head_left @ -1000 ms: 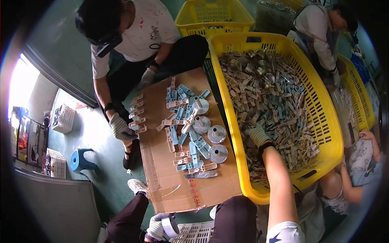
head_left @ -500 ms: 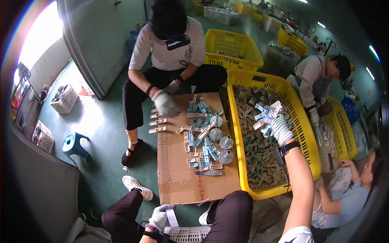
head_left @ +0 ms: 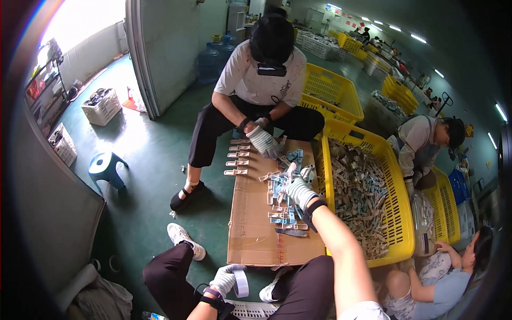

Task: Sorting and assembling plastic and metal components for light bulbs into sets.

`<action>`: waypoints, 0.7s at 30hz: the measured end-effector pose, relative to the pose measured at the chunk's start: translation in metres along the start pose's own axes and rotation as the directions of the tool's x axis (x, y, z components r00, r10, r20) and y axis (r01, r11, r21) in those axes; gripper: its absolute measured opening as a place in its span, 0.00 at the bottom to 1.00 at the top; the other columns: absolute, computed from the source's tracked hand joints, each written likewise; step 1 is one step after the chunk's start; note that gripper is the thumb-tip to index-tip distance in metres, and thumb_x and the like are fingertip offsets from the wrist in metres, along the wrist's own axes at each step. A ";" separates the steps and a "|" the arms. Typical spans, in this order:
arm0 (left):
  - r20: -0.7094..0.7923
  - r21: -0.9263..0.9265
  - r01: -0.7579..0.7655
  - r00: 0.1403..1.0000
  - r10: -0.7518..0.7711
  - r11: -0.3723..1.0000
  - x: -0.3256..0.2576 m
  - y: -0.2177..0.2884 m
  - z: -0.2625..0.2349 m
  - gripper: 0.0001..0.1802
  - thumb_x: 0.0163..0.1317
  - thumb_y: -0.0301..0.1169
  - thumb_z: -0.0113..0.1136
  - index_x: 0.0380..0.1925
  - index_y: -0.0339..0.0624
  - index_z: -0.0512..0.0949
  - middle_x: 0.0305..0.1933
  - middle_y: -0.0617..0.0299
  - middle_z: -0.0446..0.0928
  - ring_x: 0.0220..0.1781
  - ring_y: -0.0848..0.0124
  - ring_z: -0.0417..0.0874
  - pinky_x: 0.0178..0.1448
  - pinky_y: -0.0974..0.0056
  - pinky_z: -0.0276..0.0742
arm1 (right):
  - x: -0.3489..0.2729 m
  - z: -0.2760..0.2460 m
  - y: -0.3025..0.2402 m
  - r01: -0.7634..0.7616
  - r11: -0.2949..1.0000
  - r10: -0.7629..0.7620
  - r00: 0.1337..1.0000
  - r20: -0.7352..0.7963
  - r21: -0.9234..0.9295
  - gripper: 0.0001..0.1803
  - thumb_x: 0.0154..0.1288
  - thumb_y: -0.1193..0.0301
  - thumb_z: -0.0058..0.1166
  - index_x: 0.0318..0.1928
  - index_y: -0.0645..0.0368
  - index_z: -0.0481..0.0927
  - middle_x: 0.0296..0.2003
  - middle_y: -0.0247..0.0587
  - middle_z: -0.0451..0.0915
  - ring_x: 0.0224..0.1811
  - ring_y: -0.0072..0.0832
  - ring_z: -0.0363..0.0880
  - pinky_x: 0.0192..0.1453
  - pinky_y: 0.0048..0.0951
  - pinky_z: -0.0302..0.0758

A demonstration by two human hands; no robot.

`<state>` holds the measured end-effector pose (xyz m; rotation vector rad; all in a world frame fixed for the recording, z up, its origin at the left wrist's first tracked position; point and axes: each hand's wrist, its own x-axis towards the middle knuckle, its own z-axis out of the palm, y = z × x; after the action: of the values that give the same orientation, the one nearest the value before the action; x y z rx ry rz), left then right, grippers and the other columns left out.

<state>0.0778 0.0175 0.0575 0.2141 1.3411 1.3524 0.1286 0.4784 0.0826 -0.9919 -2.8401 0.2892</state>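
Note:
My left hand (head_left: pixel 223 280), in a striped work glove, is closed on a roll of white tape (head_left: pixel 241 284) just below the cardboard's near edge. My gloved right hand (head_left: pixel 300 192) is over the pile on the cardboard sheet (head_left: pixel 253 224), with its fingers closed round a few plastic clips (head_left: pixel 308 172); how many cannot be made out. Pale pink and blue plastic clips (head_left: pixel 278 191) lie heaped under and beside that hand, partly hidden by it. A small dark flat piece (head_left: pixel 291 232) rests nearer to me.
A large yellow basket (head_left: pixel 408 213) full of loose clips stands right of the cardboard. Opposite sits a co-worker (head_left: pixel 265 69), whose gloved hand (head_left: pixel 264 142) is at the far edge beside a column of pale clips (head_left: pixel 236 162). A blue stool (head_left: pixel 106 166) stands left; a white basket (head_left: pixel 250 309) is between my legs.
My right hand has come left from over the yellow basket to the pile, carrying clips. The co-worker's hand has moved to the cardboard's far edge. The view has shifted.

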 end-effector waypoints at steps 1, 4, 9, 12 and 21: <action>-0.074 -0.034 0.003 0.997 -0.005 0.999 -0.014 -0.007 -0.024 0.13 0.52 0.14 0.62 0.37 0.40 0.84 0.35 0.65 0.83 0.34 0.75 0.81 0.40 0.68 0.78 | 0.001 0.018 -0.066 -0.189 0.979 0.174 0.971 -0.166 -0.078 0.25 0.67 0.70 0.43 0.64 0.61 0.64 0.64 0.49 0.65 0.63 0.49 0.67 0.65 0.63 0.59; -0.067 -0.037 0.024 0.997 -0.026 0.999 -0.017 -0.003 -0.023 0.18 0.51 0.10 0.53 0.38 0.39 0.84 0.34 0.64 0.82 0.34 0.74 0.81 0.41 0.67 0.79 | 0.002 -0.010 -0.066 -0.251 0.722 0.189 0.968 0.165 0.645 0.36 0.51 0.74 0.62 0.63 0.55 0.67 0.69 0.49 0.52 0.67 0.45 0.60 0.70 0.39 0.60; -0.090 -0.024 0.032 0.995 -0.034 0.999 -0.022 0.002 -0.023 0.24 0.50 0.07 0.44 0.39 0.39 0.84 0.33 0.64 0.81 0.32 0.72 0.81 0.40 0.66 0.79 | -0.013 -0.050 -0.101 -0.142 0.740 0.224 0.974 -0.041 0.658 0.49 0.36 0.81 0.71 0.65 0.55 0.67 0.71 0.48 0.47 0.73 0.42 0.49 0.73 0.31 0.57; -0.068 -0.061 0.044 0.996 -0.049 0.997 -0.019 0.001 -0.023 0.14 0.51 0.13 0.61 0.38 0.39 0.84 0.34 0.64 0.82 0.33 0.74 0.81 0.39 0.67 0.79 | -0.016 -0.069 -0.096 -0.133 0.763 0.203 0.978 -0.039 0.633 0.44 0.41 0.76 0.71 0.63 0.58 0.68 0.67 0.54 0.57 0.70 0.45 0.55 0.72 0.32 0.58; -0.055 -0.030 -0.032 0.998 0.030 0.999 -0.017 -0.005 -0.019 0.18 0.53 0.10 0.53 0.38 0.39 0.84 0.35 0.64 0.82 0.34 0.73 0.81 0.41 0.67 0.79 | -0.052 -0.082 -0.100 -0.130 0.929 0.164 0.984 -0.071 0.345 0.30 0.53 0.69 0.64 0.58 0.61 0.71 0.55 0.52 0.72 0.57 0.41 0.72 0.60 0.34 0.71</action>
<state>0.0713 -0.0075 0.0570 0.1789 1.3662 1.4131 0.1228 0.3811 0.1816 -1.1072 -2.5118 0.6980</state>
